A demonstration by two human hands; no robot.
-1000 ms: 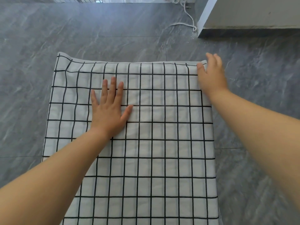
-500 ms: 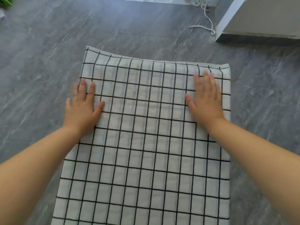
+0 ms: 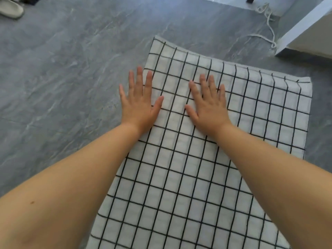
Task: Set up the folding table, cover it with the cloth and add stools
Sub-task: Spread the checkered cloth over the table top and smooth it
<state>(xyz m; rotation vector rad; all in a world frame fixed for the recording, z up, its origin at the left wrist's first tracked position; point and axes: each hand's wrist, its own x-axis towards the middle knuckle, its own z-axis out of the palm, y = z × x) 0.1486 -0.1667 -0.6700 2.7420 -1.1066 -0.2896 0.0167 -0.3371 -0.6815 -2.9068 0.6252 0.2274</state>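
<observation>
A white cloth with a black grid (image 3: 251, 114) lies spread flat over the table, which it hides completely. My left hand (image 3: 139, 103) rests palm down at the cloth's left edge, fingers spread, partly over the edge. My right hand (image 3: 209, 106) lies flat on the cloth just to the right of it, fingers apart. Neither hand holds anything. No stools are in view.
Grey marbled floor tiles (image 3: 62, 78) surround the table. A white wall corner or cabinet base (image 3: 301, 27) stands at the far right, with a white cord (image 3: 269, 31) lying on the floor beside it. A pale slipper (image 3: 10, 9) sits at the top left.
Both hands have slid left across the cloth; my right hand went from the far right corner to near the left side, and my left hand reached the left edge. The view turned left.
</observation>
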